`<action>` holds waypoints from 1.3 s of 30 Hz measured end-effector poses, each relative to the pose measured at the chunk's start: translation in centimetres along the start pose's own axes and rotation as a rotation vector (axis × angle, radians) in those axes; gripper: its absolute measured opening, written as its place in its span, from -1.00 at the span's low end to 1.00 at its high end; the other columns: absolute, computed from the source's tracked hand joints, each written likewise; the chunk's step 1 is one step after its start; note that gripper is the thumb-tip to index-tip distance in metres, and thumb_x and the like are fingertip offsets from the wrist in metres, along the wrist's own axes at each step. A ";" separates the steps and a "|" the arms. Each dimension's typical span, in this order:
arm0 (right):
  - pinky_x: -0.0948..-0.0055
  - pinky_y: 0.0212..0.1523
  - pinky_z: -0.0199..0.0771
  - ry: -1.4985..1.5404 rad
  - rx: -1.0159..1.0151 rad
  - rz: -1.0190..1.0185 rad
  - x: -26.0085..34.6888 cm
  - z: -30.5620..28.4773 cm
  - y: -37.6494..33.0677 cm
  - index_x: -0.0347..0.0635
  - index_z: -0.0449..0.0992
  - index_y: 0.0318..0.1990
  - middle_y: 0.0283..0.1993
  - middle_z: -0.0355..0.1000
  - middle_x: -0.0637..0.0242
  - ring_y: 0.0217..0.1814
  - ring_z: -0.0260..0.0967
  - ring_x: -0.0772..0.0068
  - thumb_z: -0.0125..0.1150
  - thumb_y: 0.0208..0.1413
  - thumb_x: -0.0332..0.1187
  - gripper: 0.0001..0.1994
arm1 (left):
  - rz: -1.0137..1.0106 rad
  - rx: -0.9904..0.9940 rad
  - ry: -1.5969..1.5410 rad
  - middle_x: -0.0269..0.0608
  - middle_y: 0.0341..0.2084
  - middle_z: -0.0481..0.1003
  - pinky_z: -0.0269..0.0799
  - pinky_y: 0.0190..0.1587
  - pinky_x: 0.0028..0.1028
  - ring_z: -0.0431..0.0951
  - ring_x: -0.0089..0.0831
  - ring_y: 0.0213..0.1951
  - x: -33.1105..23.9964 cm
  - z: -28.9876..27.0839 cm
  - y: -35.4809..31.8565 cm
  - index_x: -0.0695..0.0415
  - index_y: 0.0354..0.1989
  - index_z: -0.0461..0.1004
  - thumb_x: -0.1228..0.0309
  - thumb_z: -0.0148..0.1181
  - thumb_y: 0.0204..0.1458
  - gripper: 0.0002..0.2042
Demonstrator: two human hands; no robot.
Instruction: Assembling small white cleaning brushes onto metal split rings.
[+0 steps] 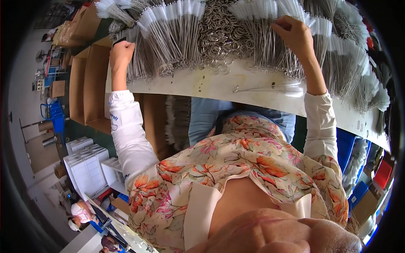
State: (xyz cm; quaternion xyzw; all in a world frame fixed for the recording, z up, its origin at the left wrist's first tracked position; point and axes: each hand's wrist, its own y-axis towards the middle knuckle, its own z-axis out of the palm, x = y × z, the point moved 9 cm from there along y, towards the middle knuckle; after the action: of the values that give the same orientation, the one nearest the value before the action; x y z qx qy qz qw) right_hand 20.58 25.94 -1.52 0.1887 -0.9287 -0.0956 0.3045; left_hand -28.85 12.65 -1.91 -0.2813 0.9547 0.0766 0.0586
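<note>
Head view: brushes lie beneath right hand.

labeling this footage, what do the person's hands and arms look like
The left hand and right hand are ungloved. White sleeves with gathered cuffs cover much of the forearms; blue lettering marks the left one. Above them show floral sleeves, cream with orange.

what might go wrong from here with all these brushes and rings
Loose metal rings lie in front of their pile, right between brush bundles, so they might get mixed in among the wire stems.

The brush lying loose near the table's front edge could be swept off by a sleeve.

The right hand is over tightly packed brushes, so neighbouring ones may tangle.
</note>
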 end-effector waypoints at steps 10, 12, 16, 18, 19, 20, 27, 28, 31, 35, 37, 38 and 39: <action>0.38 -0.11 0.50 1.202 -0.245 0.150 -7.1 -7.0 -0.6 -0.42 0.41 -0.08 -0.22 0.46 0.12 -0.19 0.47 0.27 0.00 0.17 -0.41 -0.75 | -0.047 0.055 0.155 -0.05 -0.32 0.53 0.42 -0.15 -0.24 0.51 -0.07 -0.20 0.6 1.8 0.2 0.03 -0.36 0.58 0.20 0.14 -0.10 -0.78; 0.40 -0.15 0.51 1.221 -0.229 0.169 -9.2 -8.1 -1.4 -0.39 0.41 -0.07 -0.22 0.46 0.16 -0.22 0.47 0.34 0.02 0.17 -0.38 -0.74 | -0.059 0.054 0.116 -0.05 -0.35 0.53 0.42 -0.16 -0.24 0.51 -0.07 -0.22 0.6 1.4 0.0 0.04 -0.38 0.58 0.21 0.12 -0.10 -0.78; 0.47 -0.20 0.50 1.199 -0.268 0.321 -13.9 -9.3 -4.3 -0.35 0.41 -0.06 -0.27 0.45 0.27 -0.31 0.42 0.48 0.01 0.19 -0.35 -0.74 | -0.064 -0.080 0.050 -0.08 -0.43 0.54 0.43 -0.19 -0.26 0.53 -0.07 -0.29 -0.2 0.3 -0.2 0.02 -0.42 0.59 0.23 0.09 -0.12 -0.79; 0.52 -0.23 0.47 1.207 -0.234 0.335 -14.6 -9.8 -5.6 -0.33 0.42 -0.06 -0.29 0.43 0.30 -0.34 0.38 0.53 0.01 0.19 -0.35 -0.74 | -0.041 -0.203 -0.010 -0.09 -0.44 0.55 0.43 -0.21 -0.27 0.54 -0.08 -0.31 -0.9 -0.5 0.0 0.01 -0.43 0.59 0.22 0.09 -0.13 -0.79; 0.56 -0.26 0.44 1.218 -0.199 0.347 -14.5 -9.8 -6.2 -0.32 0.42 -0.06 -0.32 0.42 0.33 -0.37 0.35 0.58 0.01 0.20 -0.34 -0.74 | -0.020 -0.329 -0.071 -0.11 -0.45 0.55 0.43 -0.22 -0.27 0.54 -0.08 -0.32 -1.3 -1.5 -0.3 0.01 -0.43 0.59 0.21 0.09 -0.14 -0.79; 0.62 -0.31 0.37 1.188 -0.257 0.369 -14.7 -10.1 -6.8 -0.31 0.43 -0.05 -0.37 0.39 0.38 -0.40 0.30 0.62 0.00 0.20 -0.33 -0.74 | -0.002 -0.439 -0.121 -0.18 -0.49 0.56 0.44 -0.26 -0.34 0.57 -0.19 -0.39 -1.5 -2.5 -0.7 0.06 -0.45 0.57 0.24 0.13 -0.10 -0.82; 0.72 -0.59 0.04 0.901 -0.417 0.393 -17.7 -14.7 -10.1 -0.33 0.44 -0.05 -0.47 0.27 0.50 -0.57 0.08 0.72 0.03 0.19 -0.33 -0.72 | 0.049 -0.268 -0.818 -0.13 -0.48 0.56 0.42 -0.29 -0.39 0.56 -0.36 -0.44 -10.0 -3.9 -2.3 0.14 -0.26 0.46 0.28 0.04 0.11 -0.80; 0.73 -0.64 -0.06 0.869 -0.441 0.434 -18.2 -14.9 -10.3 -0.29 0.47 -0.07 -0.52 0.18 0.54 -0.60 -0.01 0.74 0.02 0.18 -0.32 -0.73 | 0.194 -0.302 -0.584 -0.08 -0.47 0.54 0.42 -0.29 -0.36 0.55 -0.26 -0.42 -11.3 -4.0 -2.7 0.15 -0.27 0.46 0.22 0.05 0.09 -0.76; 0.72 -0.59 0.02 0.833 -0.468 0.411 -16.6 -14.7 -9.5 -0.21 0.51 -0.13 -0.54 0.14 0.58 -0.59 -0.01 0.76 -0.02 0.18 -0.29 -0.75 | 0.312 -0.139 -0.155 0.01 -0.41 0.52 0.41 -0.29 -0.31 0.54 -0.10 -0.32 -11.3 0.9 -1.9 0.15 -0.34 0.53 0.09 0.13 -0.01 -0.66; 0.57 -0.53 0.31 1.322 -0.379 0.289 -15.1 -15.0 -7.2 -0.18 0.45 -0.38 -0.52 0.37 0.41 -0.54 0.33 0.52 -0.09 0.22 -0.29 -0.77 | 0.304 -0.147 -0.177 -0.03 -0.49 0.55 0.42 -0.32 -0.39 0.57 -0.17 -0.40 -10.3 1.8 -1.9 0.20 -0.40 0.54 0.20 0.17 -0.03 -0.73; 0.53 -0.51 0.34 0.743 -0.416 0.289 -15.5 -16.8 -6.8 -0.19 0.46 -0.42 -0.54 0.38 0.38 -0.53 0.35 0.48 -0.05 0.18 -0.31 -0.78 | 0.281 -0.135 -0.188 -0.03 -0.50 0.55 0.42 -0.32 -0.37 0.57 -0.16 -0.41 -11.8 1.2 -2.6 0.20 -0.41 0.55 0.20 0.17 -0.03 -0.72; 0.50 -0.48 0.37 0.184 -0.397 0.285 -15.2 -17.5 -6.6 -0.20 0.47 -0.46 -0.56 0.39 0.34 -0.52 0.37 0.44 -0.01 0.13 -0.33 -0.80 | 0.229 -0.127 -0.180 -0.03 -0.50 0.55 0.41 -0.32 -0.36 0.57 -0.15 -0.41 -12.2 1.4 -2.5 0.21 -0.41 0.55 0.19 0.17 -0.03 -0.72; 0.50 -0.48 0.37 0.193 -0.400 0.285 -15.4 -16.5 -6.4 -0.20 0.47 -0.46 -0.56 0.39 0.34 -0.52 0.37 0.44 -0.01 0.13 -0.33 -0.80 | 0.231 -0.133 -0.173 -0.03 -0.50 0.55 0.41 -0.32 -0.36 0.57 -0.15 -0.41 -12.2 1.3 -2.4 0.21 -0.41 0.55 0.19 0.17 -0.03 -0.72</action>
State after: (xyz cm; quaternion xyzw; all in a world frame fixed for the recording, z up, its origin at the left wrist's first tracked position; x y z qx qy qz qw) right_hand 43.84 25.33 1.57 0.0003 -0.8753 -0.2150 0.4331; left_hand -17.24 17.31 -1.58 -0.1652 0.9650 0.1699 0.1127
